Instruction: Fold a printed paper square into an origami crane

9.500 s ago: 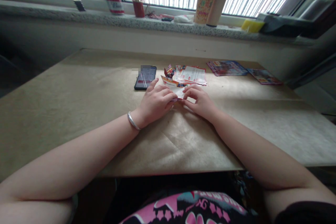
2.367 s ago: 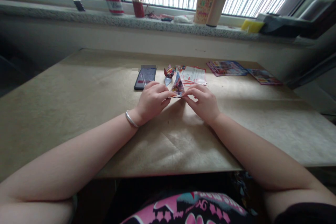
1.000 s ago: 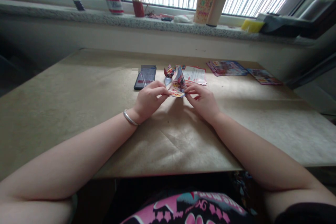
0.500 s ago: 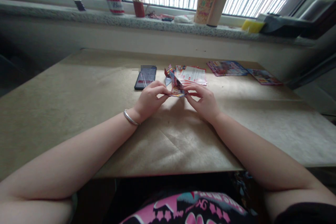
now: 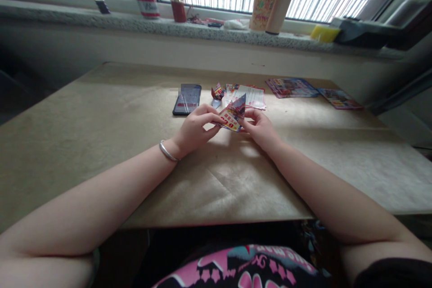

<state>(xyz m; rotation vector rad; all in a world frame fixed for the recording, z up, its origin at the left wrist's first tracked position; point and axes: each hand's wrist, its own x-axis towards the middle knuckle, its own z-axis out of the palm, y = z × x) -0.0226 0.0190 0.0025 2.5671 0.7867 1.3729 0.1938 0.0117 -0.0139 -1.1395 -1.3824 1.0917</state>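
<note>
Two bare hands are on one sheet right now, and the big change is the angle. Half a second ago the glossy, multicoloured printed paper (image 5: pixel 231 120) was seen almost edge-on, with a flap standing up; now it's been tipped toward the camera, so red characters and big digits can be seen on its lower face. The pointed tip has also been swung over to the right.

It's held just above the centre of the frame. The left side is pinched by the left hand (image 5: pixel 199 123), fingers clamped on the edge; the right side is gripped by the right hand (image 5: pixel 261 128), fingers closed on it too, though some fingertips are hidden behind the paper. Whether the bottom edge is touching the beige, smooth-covered surface (image 5: pixel 151 121) can't be told.

Nothing else has been shifted, as far as can be seen: the black rectangular phone (image 5: pixel 187 100) upper left of the paper, the small dark-red folded paper piece (image 5: pixel 218 93) just behind it, and the white, red-edged printed sheets (image 5: pixel 254 95) beside that. For the folding, it's probably a half-shaped piece being turned, not a finished one.
</note>
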